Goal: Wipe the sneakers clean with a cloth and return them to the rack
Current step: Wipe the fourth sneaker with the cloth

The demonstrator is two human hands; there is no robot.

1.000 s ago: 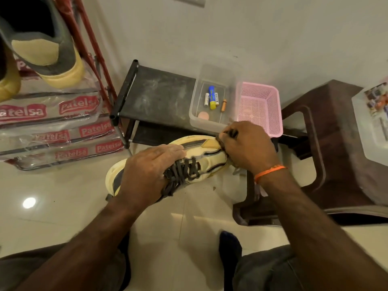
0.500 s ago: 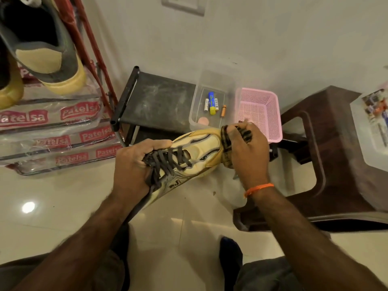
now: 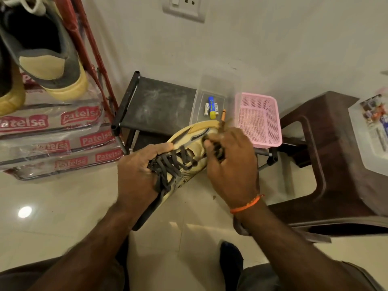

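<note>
I hold a pale yellow sneaker (image 3: 194, 144) with dark laces above the floor, tilted with its sole down to the left. My left hand (image 3: 137, 175) grips it around the laced middle. My right hand (image 3: 231, 166) holds a dark cloth (image 3: 218, 152) against the sneaker's upper far end; the hand is blurred. Up at the left stands the red-framed rack (image 3: 84, 141), its shelves wrapped in printed plastic. A grey and yellow sneaker (image 3: 48, 59) sits on its top shelf, with part of another yellow shoe (image 3: 9, 97) beside it.
A low black shelf (image 3: 157, 106) by the wall carries a clear box (image 3: 216, 89) with batteries and a pink basket (image 3: 260, 122). At the right, a brown plastic stool (image 3: 336, 156) bears a clear container (image 3: 371, 135). The floor is glossy tile.
The sneaker has turned from lying flat to tilted on its side in my left hand. My right hand has slid with the cloth from the sneaker's end down over its upper.
</note>
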